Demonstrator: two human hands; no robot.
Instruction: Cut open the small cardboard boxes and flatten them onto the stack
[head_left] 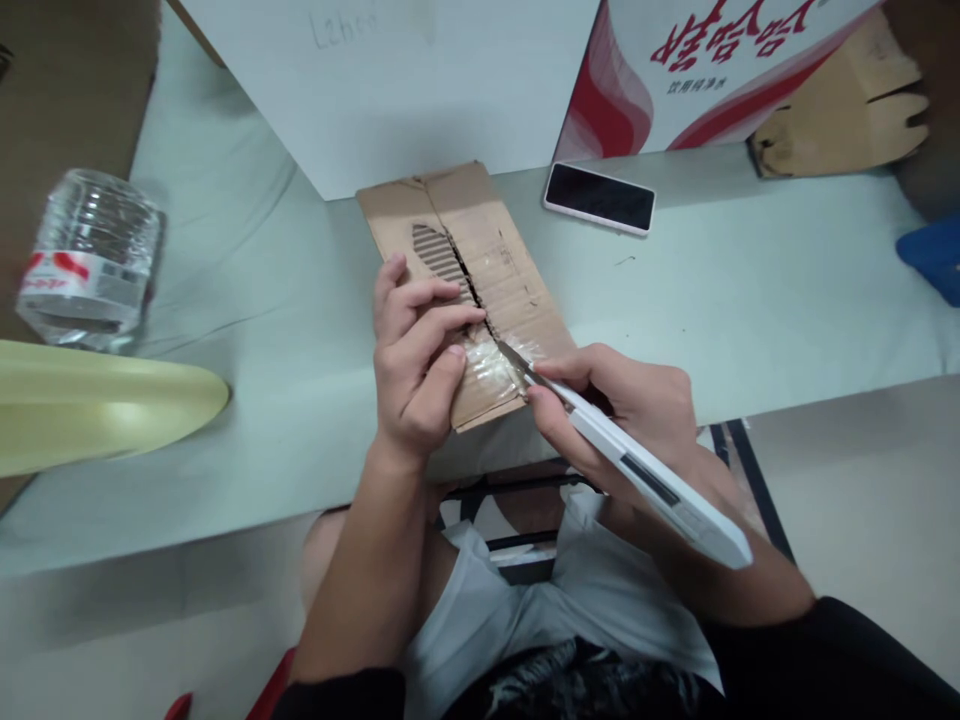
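Note:
A piece of brown cardboard (517,270) lies tilted on the table, with a dark slit down its middle and a torn patch showing corrugation beside it. Clear tape shines on its lower part. My left hand (416,365) rests on the cardboard's left side, fingers bent and apart, pressing on its surface. In my right hand (630,400) is a white utility knife (652,470), held between thumb and fingers. Its blade tip touches the cardboard at the lower end of the slit, close to my left fingertips.
Behind the cardboard stands a large white box (450,90) with red print. A phone (600,198) lies to the right, near a cut cardboard piece (840,110). On the left are a clear plastic bottle (90,255) and a yellow curved object (112,408). The table's front edge runs before me.

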